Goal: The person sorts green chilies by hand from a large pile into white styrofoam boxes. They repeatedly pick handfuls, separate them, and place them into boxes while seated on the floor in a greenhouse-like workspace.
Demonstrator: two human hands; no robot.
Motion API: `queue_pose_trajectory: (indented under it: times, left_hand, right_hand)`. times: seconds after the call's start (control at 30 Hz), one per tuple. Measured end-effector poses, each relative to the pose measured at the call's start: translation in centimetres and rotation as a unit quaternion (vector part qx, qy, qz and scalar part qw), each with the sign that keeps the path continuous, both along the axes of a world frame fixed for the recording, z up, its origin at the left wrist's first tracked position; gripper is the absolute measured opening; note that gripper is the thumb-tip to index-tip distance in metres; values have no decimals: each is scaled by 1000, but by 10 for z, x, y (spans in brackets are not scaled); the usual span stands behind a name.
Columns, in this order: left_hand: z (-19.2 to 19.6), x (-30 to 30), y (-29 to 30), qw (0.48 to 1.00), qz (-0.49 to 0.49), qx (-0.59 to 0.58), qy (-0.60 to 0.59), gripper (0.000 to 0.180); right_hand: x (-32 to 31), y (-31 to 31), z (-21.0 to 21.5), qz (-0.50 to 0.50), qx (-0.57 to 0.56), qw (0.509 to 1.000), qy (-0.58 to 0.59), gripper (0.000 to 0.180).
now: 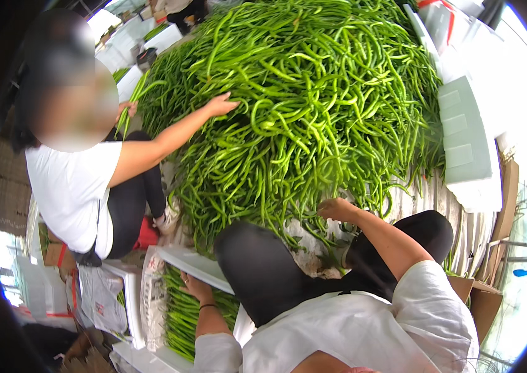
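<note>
A large heap of long green chili peppers [313,93] spreads out in front of me. My right hand [339,210] reaches to its near edge, fingers loosely extended and no pepper visible in them. At my left side stands a white foam box [198,268], packed with green chili peppers [182,320] lying in line. Inside its rim, my left hand [196,288] rests on those peppers with its fingers partly spread. The undersides of both hands are hidden.
On the left a person in a white shirt [73,186] sits by the heap, holding several peppers and reaching into it with the other hand. White foam boxes [462,130] line the right side. A cardboard box [481,304] stands behind my right arm.
</note>
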State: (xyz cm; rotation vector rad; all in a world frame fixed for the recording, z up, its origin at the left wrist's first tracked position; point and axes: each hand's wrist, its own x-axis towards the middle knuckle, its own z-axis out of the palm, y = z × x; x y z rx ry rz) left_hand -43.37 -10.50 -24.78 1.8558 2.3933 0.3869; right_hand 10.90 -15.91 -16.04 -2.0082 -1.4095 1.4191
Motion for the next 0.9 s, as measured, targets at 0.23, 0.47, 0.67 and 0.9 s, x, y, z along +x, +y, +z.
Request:
queue_pose_trajectory:
  times: [0.23,0.47,0.67,0.9]
  left_hand:
    - [33,-59,48,982,78,122,-119,34]
    - [261,204,120,825,-177,277,-460,31]
    - [292,382,153,699,-337,118,-620,25]
    - [249,423,150,732,-407,-82,-540,22]
  right_hand:
    - [152,70,42,71,-2,971,-229,45]
    - [310,106,-18,-211,72,918,-327,43]
    - [303,159,-62,-624,173,754,115,53]
    - [280,187,-13,-569,177,697,399,23]
